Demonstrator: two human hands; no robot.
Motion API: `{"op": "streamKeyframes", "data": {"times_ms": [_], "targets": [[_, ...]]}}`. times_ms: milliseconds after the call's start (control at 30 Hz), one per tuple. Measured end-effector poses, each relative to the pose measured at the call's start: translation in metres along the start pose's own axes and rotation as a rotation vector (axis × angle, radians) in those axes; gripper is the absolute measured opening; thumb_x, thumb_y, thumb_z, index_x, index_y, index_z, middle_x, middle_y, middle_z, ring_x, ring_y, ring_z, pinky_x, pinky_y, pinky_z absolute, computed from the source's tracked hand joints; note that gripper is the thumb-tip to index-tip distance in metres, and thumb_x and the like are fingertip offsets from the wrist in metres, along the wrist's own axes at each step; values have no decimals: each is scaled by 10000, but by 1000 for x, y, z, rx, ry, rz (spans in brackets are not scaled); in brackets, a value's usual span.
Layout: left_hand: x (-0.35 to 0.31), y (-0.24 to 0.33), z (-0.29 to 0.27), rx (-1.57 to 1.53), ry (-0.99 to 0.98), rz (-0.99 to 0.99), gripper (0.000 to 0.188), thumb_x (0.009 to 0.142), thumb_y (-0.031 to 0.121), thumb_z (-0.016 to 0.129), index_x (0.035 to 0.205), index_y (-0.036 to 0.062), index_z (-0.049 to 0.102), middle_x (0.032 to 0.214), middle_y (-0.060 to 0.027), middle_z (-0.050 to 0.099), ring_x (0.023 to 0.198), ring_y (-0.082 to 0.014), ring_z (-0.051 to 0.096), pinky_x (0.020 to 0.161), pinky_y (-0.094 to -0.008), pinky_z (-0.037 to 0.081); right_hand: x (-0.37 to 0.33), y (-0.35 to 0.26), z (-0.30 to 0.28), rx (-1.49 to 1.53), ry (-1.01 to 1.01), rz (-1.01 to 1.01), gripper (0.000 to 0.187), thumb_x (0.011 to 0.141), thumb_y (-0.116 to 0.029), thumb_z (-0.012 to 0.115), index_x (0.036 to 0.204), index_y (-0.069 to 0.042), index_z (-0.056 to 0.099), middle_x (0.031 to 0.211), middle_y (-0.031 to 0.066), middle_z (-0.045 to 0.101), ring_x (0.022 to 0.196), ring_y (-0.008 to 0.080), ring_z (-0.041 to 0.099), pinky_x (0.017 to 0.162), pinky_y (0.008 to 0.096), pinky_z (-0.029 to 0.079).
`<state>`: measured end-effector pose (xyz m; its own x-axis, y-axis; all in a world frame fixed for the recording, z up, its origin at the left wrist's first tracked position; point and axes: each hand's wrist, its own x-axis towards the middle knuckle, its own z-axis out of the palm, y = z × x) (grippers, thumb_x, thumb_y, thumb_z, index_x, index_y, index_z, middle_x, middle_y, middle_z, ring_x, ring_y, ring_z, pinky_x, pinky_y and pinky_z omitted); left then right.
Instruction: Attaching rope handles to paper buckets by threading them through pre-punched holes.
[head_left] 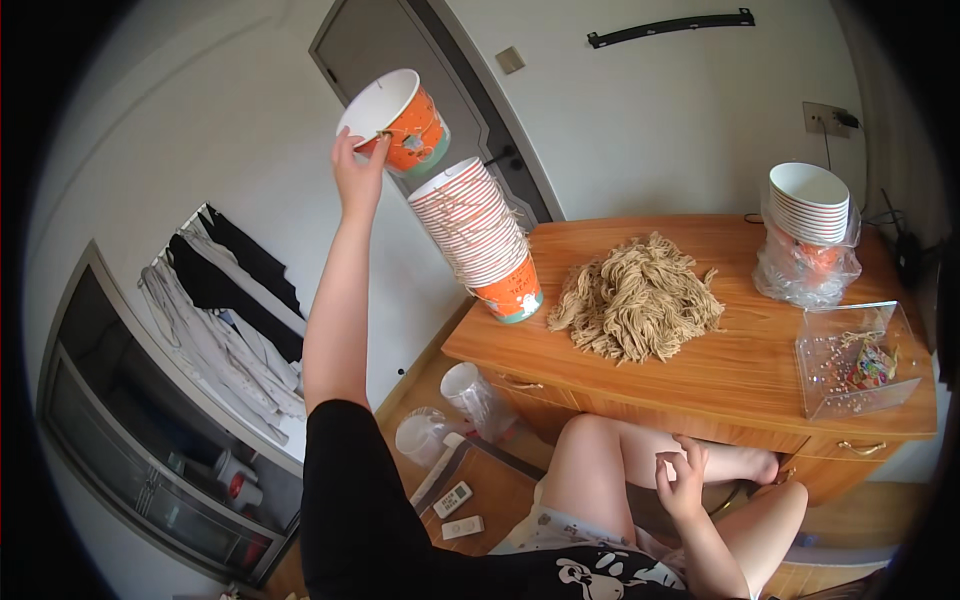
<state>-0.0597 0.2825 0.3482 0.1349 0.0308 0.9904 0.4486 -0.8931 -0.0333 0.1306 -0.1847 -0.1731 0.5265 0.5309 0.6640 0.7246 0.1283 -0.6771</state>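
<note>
Left hand [360,178] pinching paper cup [414,140] above cup stack [470,235]; right hand [684,485] loosely spread, right of stack; tall stack could topple if cup bumps it.

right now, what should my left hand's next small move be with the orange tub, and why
Probably lower the orange tub onto the top of the tall nested stack: the left hand grips it by the rim, mouth up, apparently just above that stack, whose similar tubs also sit mouth up.
</note>
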Motion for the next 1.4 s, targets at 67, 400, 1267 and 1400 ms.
{"op": "streamKeyframes", "data": {"times_ms": [67, 400, 1267, 1400], "targets": [[8, -2, 17, 75, -25, 2, 472, 844, 315, 823, 1122, -1, 611, 1392, -227, 551, 1293, -311, 536, 1020, -385, 454, 3, -1, -1, 3, 18, 10, 103, 799, -37, 727, 889, -80, 700, 1274, 148, 600, 1143, 373, 519, 977, 461, 432], [-9, 10, 57, -199, -484, -620, 723, 923, 504, 656, 1442, 22, 513, 1469, -187, 536, 1405, -313, 465, 1130, -441, 391, 0, 3, -12, 27, 39, 30, 102, 800, -42, 722, 893, -84, 710, 1264, 152, 609, 1130, 369, 524, 972, 452, 436], [-48, 125, 151, 72, -400, 62, 392, 915, 374, 691, 1180, 85, 696, 1253, -179, 664, 1205, -356, 609, 1041, -464, 459, 10, 22, -27, 101, 105, 130, 104, 811, -54, 720, 912, -73, 707, 1191, 144, 635, 1046, 355, 551, 918, 441, 468], [-82, 289, 208, -339, -691, 404, 466, 902, 352, 734, 1264, 71, 651, 1389, -199, 576, 1332, -366, 518, 1126, -465, 413, 8, 35, -26, 90, 115, 121, 93, 807, -64, 718, 899, -71, 705, 1168, 128, 646, 1062, 357, 563, 923, 444, 460]]}}
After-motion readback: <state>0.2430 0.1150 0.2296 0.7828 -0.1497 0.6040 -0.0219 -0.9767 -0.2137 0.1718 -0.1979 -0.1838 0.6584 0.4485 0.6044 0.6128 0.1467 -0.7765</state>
